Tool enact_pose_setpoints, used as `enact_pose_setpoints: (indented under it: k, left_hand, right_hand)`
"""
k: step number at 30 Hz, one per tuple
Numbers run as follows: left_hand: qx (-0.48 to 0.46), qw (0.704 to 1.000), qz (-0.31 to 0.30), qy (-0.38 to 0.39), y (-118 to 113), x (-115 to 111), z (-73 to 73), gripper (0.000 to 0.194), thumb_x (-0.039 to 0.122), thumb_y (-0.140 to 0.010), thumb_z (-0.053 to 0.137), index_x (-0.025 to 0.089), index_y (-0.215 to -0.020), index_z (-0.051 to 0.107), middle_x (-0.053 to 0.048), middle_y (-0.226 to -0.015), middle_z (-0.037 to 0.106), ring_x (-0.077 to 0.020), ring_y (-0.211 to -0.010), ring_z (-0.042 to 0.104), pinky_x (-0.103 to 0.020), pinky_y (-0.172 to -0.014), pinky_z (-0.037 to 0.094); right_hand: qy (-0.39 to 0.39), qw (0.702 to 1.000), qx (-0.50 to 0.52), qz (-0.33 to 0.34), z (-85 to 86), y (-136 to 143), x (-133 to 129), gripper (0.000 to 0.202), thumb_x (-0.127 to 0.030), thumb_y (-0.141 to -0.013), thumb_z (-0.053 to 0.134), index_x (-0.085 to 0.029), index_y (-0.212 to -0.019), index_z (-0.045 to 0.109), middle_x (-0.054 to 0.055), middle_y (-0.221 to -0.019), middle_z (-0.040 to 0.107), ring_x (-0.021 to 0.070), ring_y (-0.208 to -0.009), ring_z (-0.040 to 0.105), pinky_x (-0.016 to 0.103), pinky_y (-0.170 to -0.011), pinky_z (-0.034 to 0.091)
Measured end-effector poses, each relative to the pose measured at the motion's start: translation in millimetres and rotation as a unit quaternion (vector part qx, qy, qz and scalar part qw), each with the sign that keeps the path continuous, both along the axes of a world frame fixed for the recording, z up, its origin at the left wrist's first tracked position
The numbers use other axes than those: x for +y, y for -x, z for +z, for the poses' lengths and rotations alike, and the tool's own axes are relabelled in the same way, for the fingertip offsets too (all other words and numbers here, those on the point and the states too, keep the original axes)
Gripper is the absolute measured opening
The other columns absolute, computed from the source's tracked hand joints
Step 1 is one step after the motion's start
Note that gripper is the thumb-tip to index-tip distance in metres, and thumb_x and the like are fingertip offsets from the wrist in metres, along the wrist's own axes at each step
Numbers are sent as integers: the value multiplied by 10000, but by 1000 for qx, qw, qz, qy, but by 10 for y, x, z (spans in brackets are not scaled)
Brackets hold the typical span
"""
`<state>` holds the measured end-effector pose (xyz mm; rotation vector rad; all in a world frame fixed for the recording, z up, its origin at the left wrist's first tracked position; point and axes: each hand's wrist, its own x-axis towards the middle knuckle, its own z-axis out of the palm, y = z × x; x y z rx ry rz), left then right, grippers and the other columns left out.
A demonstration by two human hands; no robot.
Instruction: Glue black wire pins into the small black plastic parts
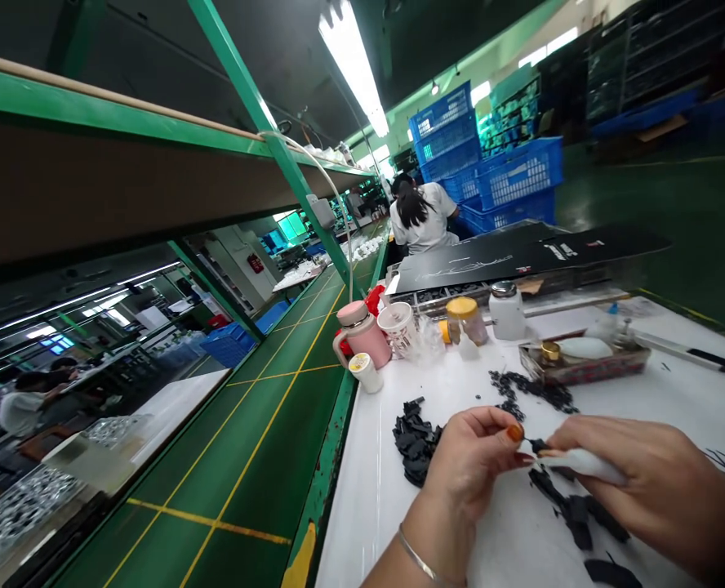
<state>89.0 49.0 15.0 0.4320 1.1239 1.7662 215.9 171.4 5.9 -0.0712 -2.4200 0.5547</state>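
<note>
Over the white tabletop, my left hand (469,457) is closed in a pinch, thumb against forefinger, with a metal bangle on its wrist. My right hand (632,461) is wrapped round a slim white tapered tool (592,464), whose tip points toward the left fingertips; its exact kind is unclear. Between the two hands shows a small black piece (538,445), which the left fingertips seem to hold at its edge. A heap of black pieces (412,441) lies left of my left hand. Larger black pieces (576,518) lie below the right hand, partly hidden by it.
Tiny black bits (531,392) lie beyond my hands, near a tray (586,367). A knife (693,353) is at right. A pink mug (363,333), a plastic cup (398,327) and jars stand behind. A green conveyor belt (252,441) runs left. A person (424,216) sits ahead.
</note>
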Motion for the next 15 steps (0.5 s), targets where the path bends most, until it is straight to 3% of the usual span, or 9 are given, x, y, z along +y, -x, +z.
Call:
enact_pose_setpoints:
  k: [4, 10, 15]
  left_hand:
    - [-6, 1000, 5, -12, -2, 2, 12, 337, 214, -570, 811, 97, -815, 613, -37, -756, 543, -101, -641, 532, -254, -644, 466]
    - [-23, 999, -16, -18, -6, -4, -1, 360, 191, -570, 803, 103, -856, 603, -46, -796, 552, -110, -657, 540, -259, -632, 471]
    - [-31, 999, -15, -18, -11, 8, -21, 380, 198, -551, 812, 107, -849, 594, -38, -779, 547, -106, -623, 534, -266, -608, 470]
  right_hand:
    - [69, 997, -22, -4, -4, 35, 21, 132, -304, -847, 528, -249, -748, 595, 10, -671, 615, 173, -588, 585, 264, -520, 424]
    - [146, 989, 23, 9, 39, 39, -59, 72, -330, -806, 535, -343, -735, 538, 92, -647, 599, 243, -560, 556, 367, -505, 402]
    - [154, 988, 24, -2, 20, 59, -98, 92, -365, -812, 502, -350, -723, 518, 88, -631, 587, 263, -543, 556, 395, -496, 409]
